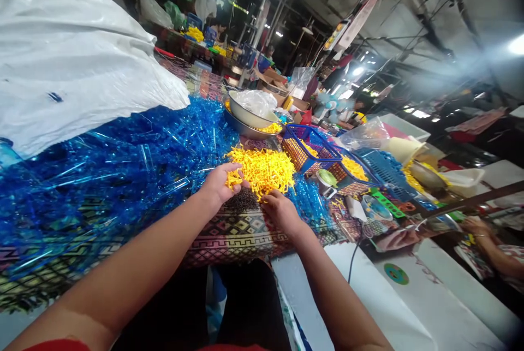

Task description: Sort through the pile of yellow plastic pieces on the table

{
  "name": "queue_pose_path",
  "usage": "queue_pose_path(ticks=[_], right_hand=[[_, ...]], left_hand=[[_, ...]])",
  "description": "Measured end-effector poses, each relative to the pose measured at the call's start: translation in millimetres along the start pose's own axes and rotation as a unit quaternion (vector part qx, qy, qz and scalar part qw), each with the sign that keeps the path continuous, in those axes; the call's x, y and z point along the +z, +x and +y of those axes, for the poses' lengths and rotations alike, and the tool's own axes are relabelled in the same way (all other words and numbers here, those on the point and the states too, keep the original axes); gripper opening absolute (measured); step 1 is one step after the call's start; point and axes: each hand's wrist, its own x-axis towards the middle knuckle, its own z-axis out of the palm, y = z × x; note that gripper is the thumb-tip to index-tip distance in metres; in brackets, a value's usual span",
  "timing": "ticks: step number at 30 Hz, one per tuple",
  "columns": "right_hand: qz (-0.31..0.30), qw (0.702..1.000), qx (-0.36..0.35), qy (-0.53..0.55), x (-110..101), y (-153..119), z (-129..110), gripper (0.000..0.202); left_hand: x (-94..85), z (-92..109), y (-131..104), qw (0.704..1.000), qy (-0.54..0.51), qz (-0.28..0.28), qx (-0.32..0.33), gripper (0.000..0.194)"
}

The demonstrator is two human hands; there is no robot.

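Observation:
A heap of small yellow plastic pieces (268,170) lies on the patterned cloth (229,239). At its left side my left hand (221,183) is cupped, palm up, with several yellow pieces in it. My right hand (280,210) is at the heap's near right edge, its fingers pinched together; what they hold, if anything, is too small to make out. Between the hands, in front of the heap, lies a small pile of dark pieces (242,200). Clear blue plastic tubes (143,160) spread over the left side, and more blue tubes (311,201) lie to the right.
A large white sack (82,56) stands at the left. Behind the heap are stacked metal bowls (245,116). Blue baskets (303,162) with yellow pieces and a green-topped cup (326,179) stand right. A person's arm (497,253) shows at the far right.

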Motion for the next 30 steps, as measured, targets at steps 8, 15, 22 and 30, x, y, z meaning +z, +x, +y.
queue_pose_path(ticks=[8,15,22,30], right_hand=[[0.023,0.993,0.059,-0.102,-1.2,8.8,10.2,0.024],[-0.055,0.993,0.022,-0.107,-11.6,23.5,-12.8,0.023],[-0.059,0.99,0.017,-0.127,-6.3,35.6,-12.2,0.02],[-0.04,0.995,-0.001,-0.09,4.0,31.8,-6.7,0.016]], left_hand=[[-1.2,1.1,2.6,1.0,0.017,0.003,-0.002,0.018],[1.1,-1.1,-0.3,0.999,0.037,-0.001,0.01,0.016],[2.3,-0.7,-1.4,0.999,0.041,0.008,0.006,0.017],[2.9,-0.5,-0.8,0.999,0.04,0.01,-0.002,0.016]])
